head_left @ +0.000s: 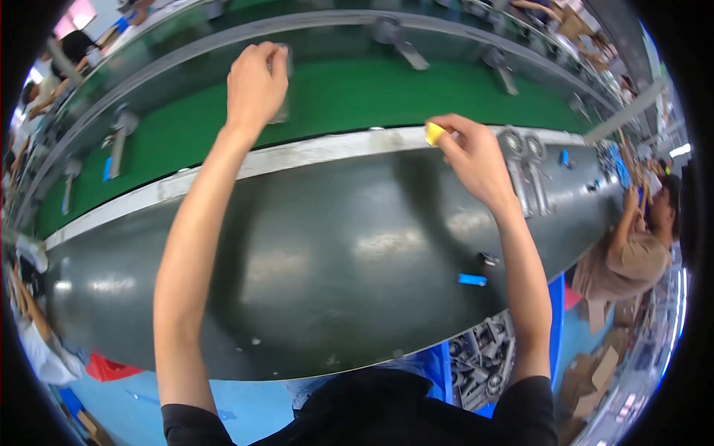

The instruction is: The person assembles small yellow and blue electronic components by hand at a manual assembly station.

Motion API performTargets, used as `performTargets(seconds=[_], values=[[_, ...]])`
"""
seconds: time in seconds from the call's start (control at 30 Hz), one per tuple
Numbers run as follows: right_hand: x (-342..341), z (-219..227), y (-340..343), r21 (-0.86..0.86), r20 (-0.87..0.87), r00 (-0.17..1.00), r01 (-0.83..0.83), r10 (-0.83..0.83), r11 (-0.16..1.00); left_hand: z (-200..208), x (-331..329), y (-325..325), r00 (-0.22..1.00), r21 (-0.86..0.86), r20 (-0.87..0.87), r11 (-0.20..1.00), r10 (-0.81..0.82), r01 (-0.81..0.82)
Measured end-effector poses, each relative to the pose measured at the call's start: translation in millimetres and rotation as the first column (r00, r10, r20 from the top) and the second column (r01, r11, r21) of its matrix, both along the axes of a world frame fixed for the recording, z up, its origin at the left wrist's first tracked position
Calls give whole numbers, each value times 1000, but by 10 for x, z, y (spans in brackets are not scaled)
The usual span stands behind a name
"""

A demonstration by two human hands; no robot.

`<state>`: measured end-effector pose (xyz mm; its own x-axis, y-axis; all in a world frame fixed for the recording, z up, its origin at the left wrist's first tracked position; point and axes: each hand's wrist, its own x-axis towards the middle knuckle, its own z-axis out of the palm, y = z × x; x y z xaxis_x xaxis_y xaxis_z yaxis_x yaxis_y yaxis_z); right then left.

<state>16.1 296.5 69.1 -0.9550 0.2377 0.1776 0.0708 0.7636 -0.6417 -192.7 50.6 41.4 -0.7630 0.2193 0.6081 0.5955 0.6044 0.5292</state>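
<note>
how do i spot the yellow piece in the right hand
Find the green belt, then the pale rail along its near edge. There the right hand pinches a small yellow piece, its colour unlike the neighbouring grey parts.

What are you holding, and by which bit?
Right hand: a yellow piece, pinched by its right side. Left hand: over a grey part, grip unclear.

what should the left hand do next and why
Probably ease the left hand off the grey part so that it lies on the green belt: similar grey parts lie along it, and the right hand pinches a small yellow piece. How firmly the left fingers hold is unclear.
</note>
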Motion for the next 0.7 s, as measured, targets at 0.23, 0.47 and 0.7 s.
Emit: performTargets(seconds=[0.23, 0.47, 0.7], values=[[1660, -118, 304, -267, 60, 941, 337, -334, 903, 69, -93, 1429, 482, 471, 733, 869, -480, 148], [2066, -546, 143, -333, -111, 957, 220, -269, 917, -189, -146, 2123, 635, 293, 748, 955, -195, -52], [2087, -592, 168, -230, -102, 977, 159, -186, 960, -104, 467, 1296, 614, 474, 664, 876, -426, 95]])
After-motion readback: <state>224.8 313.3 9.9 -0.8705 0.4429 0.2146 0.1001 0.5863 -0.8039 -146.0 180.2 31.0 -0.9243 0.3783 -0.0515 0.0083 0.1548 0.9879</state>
